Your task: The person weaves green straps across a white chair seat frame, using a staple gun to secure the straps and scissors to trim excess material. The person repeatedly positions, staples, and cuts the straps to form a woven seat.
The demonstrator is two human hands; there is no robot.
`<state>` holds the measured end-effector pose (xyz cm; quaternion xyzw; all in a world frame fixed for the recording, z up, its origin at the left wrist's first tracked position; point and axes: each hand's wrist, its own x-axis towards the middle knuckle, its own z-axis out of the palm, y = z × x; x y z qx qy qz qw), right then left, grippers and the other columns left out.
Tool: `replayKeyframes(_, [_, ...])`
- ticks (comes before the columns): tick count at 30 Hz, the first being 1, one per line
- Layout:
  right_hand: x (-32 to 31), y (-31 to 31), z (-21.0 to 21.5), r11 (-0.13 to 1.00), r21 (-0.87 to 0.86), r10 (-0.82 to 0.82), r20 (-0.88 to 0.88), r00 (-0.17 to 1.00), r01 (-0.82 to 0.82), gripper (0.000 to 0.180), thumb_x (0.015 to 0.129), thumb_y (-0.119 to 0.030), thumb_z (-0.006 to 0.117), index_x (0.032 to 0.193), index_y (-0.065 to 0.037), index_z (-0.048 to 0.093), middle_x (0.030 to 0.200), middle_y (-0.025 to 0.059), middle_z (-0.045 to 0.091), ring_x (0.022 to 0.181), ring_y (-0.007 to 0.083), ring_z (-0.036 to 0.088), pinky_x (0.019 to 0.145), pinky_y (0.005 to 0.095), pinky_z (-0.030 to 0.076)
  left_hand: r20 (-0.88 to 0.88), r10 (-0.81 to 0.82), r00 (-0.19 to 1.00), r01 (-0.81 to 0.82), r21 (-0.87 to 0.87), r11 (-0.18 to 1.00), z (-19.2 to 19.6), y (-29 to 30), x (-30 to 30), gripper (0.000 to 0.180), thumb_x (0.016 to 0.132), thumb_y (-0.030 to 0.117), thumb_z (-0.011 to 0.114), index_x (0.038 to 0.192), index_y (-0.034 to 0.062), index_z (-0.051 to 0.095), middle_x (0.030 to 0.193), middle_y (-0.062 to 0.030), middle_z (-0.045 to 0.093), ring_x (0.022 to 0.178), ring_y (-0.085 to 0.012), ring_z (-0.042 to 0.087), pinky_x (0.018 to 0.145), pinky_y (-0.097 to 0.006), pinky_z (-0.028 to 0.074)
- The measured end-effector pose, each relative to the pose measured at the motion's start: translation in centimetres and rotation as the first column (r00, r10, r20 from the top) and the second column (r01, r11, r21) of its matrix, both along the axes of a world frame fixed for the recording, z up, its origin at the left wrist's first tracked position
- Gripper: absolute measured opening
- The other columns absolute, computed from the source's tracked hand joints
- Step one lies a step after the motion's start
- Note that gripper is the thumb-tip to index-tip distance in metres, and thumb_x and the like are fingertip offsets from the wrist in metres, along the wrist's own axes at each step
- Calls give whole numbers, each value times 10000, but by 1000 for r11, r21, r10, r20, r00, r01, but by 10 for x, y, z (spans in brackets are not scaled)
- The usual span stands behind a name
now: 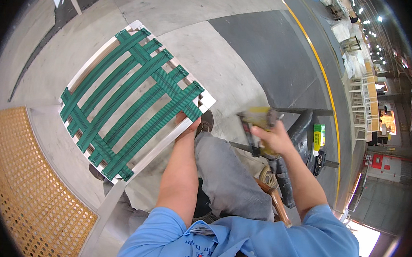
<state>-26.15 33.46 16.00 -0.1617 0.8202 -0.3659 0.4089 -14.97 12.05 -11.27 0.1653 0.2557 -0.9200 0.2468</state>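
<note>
A white wooden seat frame [164, 146] rests tilted over my legs, with green webbing straps [128, 88] woven across it. My left hand [192, 123] grips the frame's near right edge, close to its corner; some fingers are hidden beneath the frame and webbing. Off to the right of the frame, my right hand [275, 138] is wrapped around a yellow and black staple gun [258, 122], smeared by motion. The staple gun is apart from the frame and webbing.
A woven cane panel [37, 198] in a white frame stands at left. Right of my knee are a black padded bar [304, 130], a green and yellow box [319, 139], a brown wooden piece [279, 206] and a coiled strap roll [266, 176]. White chair frames [364, 104] line the far right.
</note>
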Motion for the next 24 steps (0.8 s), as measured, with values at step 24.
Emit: replayKeyframes(24, [66,-103,-25,948,110,295,48,954,-298,485,899,-152,801,1317,0,608,1203,102,728,1085,189,662,982,347,513,190,-56,980,71,-75,995,-1,3,4,336,997,399,619,1116,98,705,1068,-72,745,1025,-251,715,906,-426,595])
